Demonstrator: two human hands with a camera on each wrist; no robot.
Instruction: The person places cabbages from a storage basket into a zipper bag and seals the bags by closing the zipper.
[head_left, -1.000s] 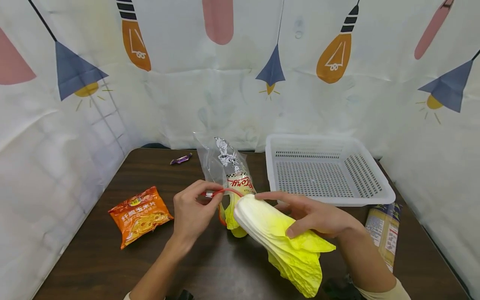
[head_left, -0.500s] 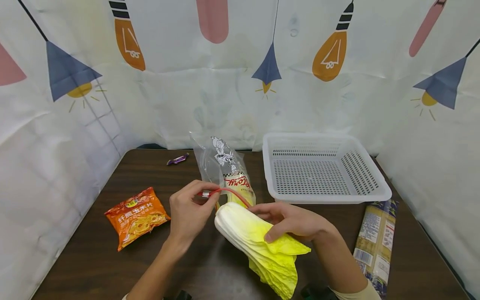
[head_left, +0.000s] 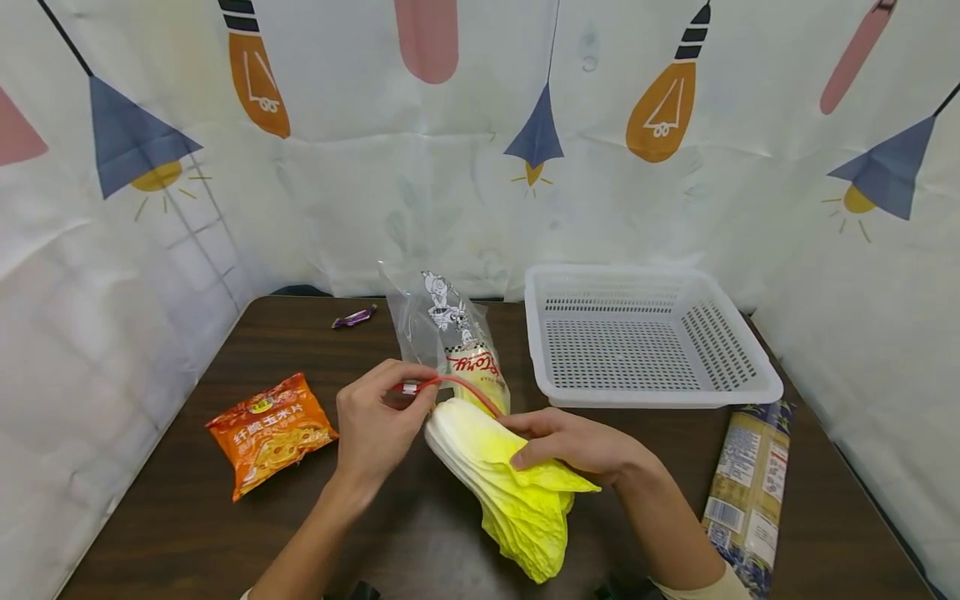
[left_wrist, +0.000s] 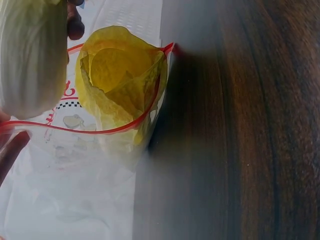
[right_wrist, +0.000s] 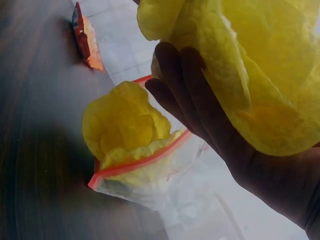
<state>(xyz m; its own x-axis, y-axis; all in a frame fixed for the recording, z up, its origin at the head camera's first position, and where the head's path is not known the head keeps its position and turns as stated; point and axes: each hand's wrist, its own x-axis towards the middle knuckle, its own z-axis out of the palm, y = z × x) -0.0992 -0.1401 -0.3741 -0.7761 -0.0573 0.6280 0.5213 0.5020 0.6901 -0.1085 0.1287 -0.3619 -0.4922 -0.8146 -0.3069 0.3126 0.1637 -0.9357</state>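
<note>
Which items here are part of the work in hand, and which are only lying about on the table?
In use:
- left hand, pinching the red rim of the clear zip bag
- right hand, gripping the cabbage at the bag's mouth
- yellow leaves already inside the bag

Lying about:
- white basket
- orange snack packet
- purple candy wrapper
- noodle packet

Clear plastic bag (head_left: 450,333), dark wood table (head_left: 187,517)
</note>
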